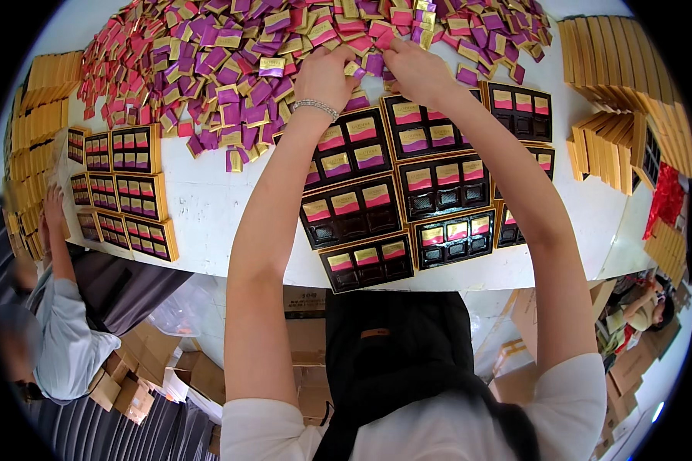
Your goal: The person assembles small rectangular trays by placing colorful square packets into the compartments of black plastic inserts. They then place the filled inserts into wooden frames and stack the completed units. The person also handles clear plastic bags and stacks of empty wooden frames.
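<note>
Head view. The white table (200, 223) carries a wide heap of wrapped squares (234, 77) along its far side, gold with pink, red or purple. Their gold parts bear small dark printing, and the same printing shows on the pieces in the black trays (447, 203).

The left hand (327, 71), a beaded bracelet (315, 106) at its wrist, is at the heap's near border, with fingers bent down among the squares. The right hand (417, 69) is just beside it, fingers likewise bent and touching the heap. The fingertips are poorly seen against the wrappers, so I cannot tell whether either hand pinches a piece.

The trays, gold-edged, stand in rows between the hands and the table's near edge, partly hidden by the right forearm. The back-left tray (354, 176), just below the left hand, shows pink over purple pieces; the back-centre tray matches. Trays nearer the near edge show pink upper rows and bare black lower wells.

Toward the table's left edge stands a group of filled trays (164, 157). Gold boxes (615, 54) are stacked by the right edge. A co-worker's hand (52, 209) is at the left edge, near further gold stacks (42, 115).
</note>
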The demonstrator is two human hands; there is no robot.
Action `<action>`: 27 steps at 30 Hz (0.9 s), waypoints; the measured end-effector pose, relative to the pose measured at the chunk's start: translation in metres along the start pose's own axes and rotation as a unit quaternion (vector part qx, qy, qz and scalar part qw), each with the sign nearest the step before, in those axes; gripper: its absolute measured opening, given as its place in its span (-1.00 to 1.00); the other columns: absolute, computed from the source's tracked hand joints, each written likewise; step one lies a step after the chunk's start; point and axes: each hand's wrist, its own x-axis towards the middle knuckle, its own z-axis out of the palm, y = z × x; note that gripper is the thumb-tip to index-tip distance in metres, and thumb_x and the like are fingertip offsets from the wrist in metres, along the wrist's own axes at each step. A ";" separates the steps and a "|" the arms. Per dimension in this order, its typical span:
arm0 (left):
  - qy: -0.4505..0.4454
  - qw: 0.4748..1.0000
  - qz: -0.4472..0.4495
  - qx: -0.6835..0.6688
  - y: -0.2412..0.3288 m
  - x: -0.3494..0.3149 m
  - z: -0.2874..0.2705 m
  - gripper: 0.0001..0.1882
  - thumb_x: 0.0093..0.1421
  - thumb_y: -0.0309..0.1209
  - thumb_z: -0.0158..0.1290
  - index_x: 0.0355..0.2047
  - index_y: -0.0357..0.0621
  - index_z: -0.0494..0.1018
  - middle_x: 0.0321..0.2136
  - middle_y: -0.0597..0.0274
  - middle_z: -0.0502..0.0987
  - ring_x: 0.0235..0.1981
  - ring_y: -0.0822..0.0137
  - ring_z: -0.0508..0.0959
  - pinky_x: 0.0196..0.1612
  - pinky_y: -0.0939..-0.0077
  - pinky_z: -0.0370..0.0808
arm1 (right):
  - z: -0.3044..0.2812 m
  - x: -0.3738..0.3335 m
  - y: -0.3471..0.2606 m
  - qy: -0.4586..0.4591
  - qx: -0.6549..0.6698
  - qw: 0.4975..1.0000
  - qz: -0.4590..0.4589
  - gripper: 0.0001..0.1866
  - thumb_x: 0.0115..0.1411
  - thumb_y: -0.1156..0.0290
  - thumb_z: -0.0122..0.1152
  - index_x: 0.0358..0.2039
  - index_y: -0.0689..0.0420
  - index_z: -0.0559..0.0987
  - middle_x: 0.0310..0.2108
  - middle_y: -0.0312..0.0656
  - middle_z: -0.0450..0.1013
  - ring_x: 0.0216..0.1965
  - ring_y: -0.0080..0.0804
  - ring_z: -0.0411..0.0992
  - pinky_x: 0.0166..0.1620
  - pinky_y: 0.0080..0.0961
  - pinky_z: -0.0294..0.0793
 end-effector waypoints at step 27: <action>-0.010 0.999 0.012 0.050 0.052 -0.300 -0.041 -0.48 0.10 -0.37 0.12 0.08 -0.24 0.37 0.12 0.08 0.39 0.18 0.07 0.35 0.17 0.11 0.27 | 0.017 -0.208 -0.183 0.026 0.210 0.977 -0.014 -0.46 0.05 0.35 0.29 0.03 0.24 0.38 0.01 -0.06 0.29 0.03 -0.14 0.35 0.02 -0.17 0.34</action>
